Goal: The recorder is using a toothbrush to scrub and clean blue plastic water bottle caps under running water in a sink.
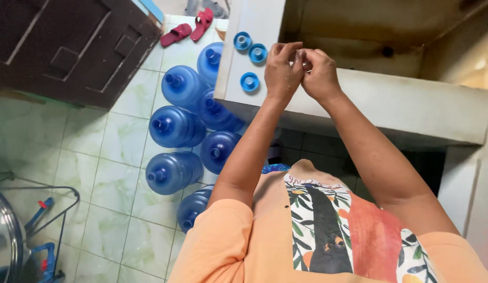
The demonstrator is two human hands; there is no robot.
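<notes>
My left hand (282,71) and my right hand (320,73) are held together over the white tiled ledge (390,99), fingertips pinched around something small that I cannot make out. Three blue bottle caps lie on the ledge just left of my hands: one (242,41) at the far corner, one (258,53) beside it, and one (249,82) nearest my left wrist. Several large blue water bottles (175,126) lie and stand on the floor below the ledge, their necks pointing left.
Behind the ledge is a stained concrete basin (369,31). A dark wooden door (71,47) stands at top left, with a pair of red sandals (189,29) beyond it. A metal frame (44,225) with blue parts is at bottom left on the pale green tiles.
</notes>
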